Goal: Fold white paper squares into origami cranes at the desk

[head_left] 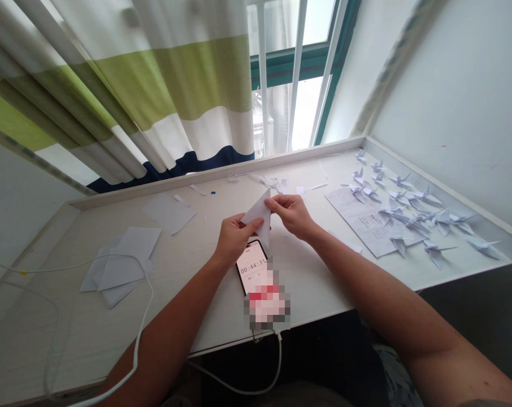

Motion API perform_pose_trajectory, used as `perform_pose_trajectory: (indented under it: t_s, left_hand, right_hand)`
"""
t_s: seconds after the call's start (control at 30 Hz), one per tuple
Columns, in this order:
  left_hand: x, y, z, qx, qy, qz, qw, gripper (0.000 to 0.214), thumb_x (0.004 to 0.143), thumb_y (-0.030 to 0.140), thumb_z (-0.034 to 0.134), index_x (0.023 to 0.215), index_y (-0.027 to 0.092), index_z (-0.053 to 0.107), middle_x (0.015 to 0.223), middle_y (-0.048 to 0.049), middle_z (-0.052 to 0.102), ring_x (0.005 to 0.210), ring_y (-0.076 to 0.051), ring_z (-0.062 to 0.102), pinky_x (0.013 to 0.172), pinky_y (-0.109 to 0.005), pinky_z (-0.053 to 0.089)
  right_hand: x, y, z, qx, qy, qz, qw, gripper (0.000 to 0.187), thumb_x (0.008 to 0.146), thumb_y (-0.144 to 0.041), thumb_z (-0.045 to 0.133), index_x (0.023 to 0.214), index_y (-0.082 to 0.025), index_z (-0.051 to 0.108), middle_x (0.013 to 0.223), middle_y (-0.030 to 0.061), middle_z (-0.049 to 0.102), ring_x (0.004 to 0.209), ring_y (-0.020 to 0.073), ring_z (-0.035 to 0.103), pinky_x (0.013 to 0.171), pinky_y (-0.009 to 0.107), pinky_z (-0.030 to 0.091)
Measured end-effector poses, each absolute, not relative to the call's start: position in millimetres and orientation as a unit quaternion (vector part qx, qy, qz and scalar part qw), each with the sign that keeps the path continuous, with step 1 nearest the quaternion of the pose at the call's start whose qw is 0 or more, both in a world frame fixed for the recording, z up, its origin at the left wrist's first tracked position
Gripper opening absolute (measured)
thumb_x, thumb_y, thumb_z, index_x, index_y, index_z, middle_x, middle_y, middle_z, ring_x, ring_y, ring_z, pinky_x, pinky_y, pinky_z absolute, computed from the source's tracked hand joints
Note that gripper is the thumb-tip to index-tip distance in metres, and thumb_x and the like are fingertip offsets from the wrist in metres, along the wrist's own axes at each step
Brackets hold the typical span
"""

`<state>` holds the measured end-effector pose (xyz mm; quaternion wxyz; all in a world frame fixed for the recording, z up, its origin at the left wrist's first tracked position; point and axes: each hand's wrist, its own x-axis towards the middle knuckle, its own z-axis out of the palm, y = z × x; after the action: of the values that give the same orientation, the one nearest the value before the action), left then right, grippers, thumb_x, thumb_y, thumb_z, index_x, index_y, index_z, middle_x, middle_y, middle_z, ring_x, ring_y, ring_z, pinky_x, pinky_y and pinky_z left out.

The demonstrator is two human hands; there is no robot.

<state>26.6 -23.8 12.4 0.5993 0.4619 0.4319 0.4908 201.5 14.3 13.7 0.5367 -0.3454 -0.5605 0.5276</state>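
Note:
A folded piece of white paper, triangular in outline, is held up between my two hands above the table. My left hand grips its lower left side, thumb lying on the front face. At its upper right edge, the thumb and fingers of my right hand pinch the paper near the top corner. Just below, a phone lies on the table with a running-time display reading 00:44:31; its lower part is blurred out.
Several folded paper cranes crowd the right side, some on a written sheet. Stacked white paper squares and more sheets lie on the left. A white cable loops over the left forearm. Paper scraps lie along the back.

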Motion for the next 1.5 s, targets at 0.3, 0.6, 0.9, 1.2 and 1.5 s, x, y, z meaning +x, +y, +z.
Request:
perform_pose_trajectory:
  t_s: [0.3, 0.6, 0.9, 1.2, 1.5]
  left_hand:
    - [31.0, -27.7, 18.4, 0.424, 0.431, 0.448, 0.659, 0.055, 0.071, 0.042, 0.094, 0.110, 0.006, 0.078, 0.100, -0.0183, 0.082, 0.083, -0.028, 0.080, 0.084, -0.043, 0.064]
    - [30.0, -26.8, 17.9, 0.427, 0.436, 0.453, 0.650, 0.056, 0.069, 0.044, 0.095, 0.107, 0.006, 0.078, 0.097, -0.0179, 0.082, 0.083, -0.028, 0.080, 0.082, -0.042, 0.064]
    - [32.6, -29.6, 19.1, 0.417, 0.434, 0.438, 0.668, 0.050, 0.071, 0.039, 0.095, 0.107, 0.007, 0.078, 0.098, -0.0174, 0.082, 0.081, -0.026, 0.080, 0.083, -0.041, 0.063]
    - [31.4, -29.8, 20.3, 0.412, 0.438, 0.447, 0.662, 0.047, 0.070, 0.037, 0.096, 0.103, 0.008, 0.080, 0.091, -0.0156, 0.082, 0.082, -0.026, 0.080, 0.084, -0.040, 0.063]
    - [31.7, -29.5, 22.4, 0.417, 0.438, 0.438, 0.665, 0.048, 0.068, 0.038, 0.096, 0.102, 0.009, 0.080, 0.092, -0.0160, 0.082, 0.084, -0.027, 0.080, 0.088, -0.044, 0.061]
  right_hand:
    - [199.1, 13.6, 13.9, -0.333, -0.545, 0.521, 0.566, 0.039, 0.083, -0.055, 0.082, 0.079, -0.017, 0.077, 0.071, 0.0021, 0.070, 0.064, 0.0136, 0.061, 0.060, 0.028, 0.053]
    - [199.7, 9.2, 16.6, -0.340, -0.570, 0.543, 0.514, 0.049, 0.084, -0.061, 0.078, 0.068, -0.016, 0.071, 0.063, 0.0010, 0.063, 0.053, 0.0117, 0.050, 0.046, 0.027, 0.043]
    - [197.1, 8.9, 15.5, -0.369, -0.568, 0.484, 0.554, 0.045, 0.086, -0.057, 0.077, 0.070, -0.015, 0.074, 0.066, 0.0022, 0.066, 0.062, 0.0132, 0.056, 0.055, 0.027, 0.045]
    - [197.6, 5.1, 17.5, -0.324, -0.579, 0.582, 0.469, 0.054, 0.085, -0.065, 0.076, 0.064, -0.017, 0.066, 0.056, -0.0003, 0.060, 0.047, 0.0115, 0.052, 0.043, 0.026, 0.043]
    - [199.5, 9.4, 13.1, -0.364, -0.575, 0.535, 0.500, 0.052, 0.087, -0.064, 0.074, 0.065, -0.016, 0.072, 0.065, 0.0015, 0.066, 0.062, 0.0133, 0.056, 0.065, 0.028, 0.052]
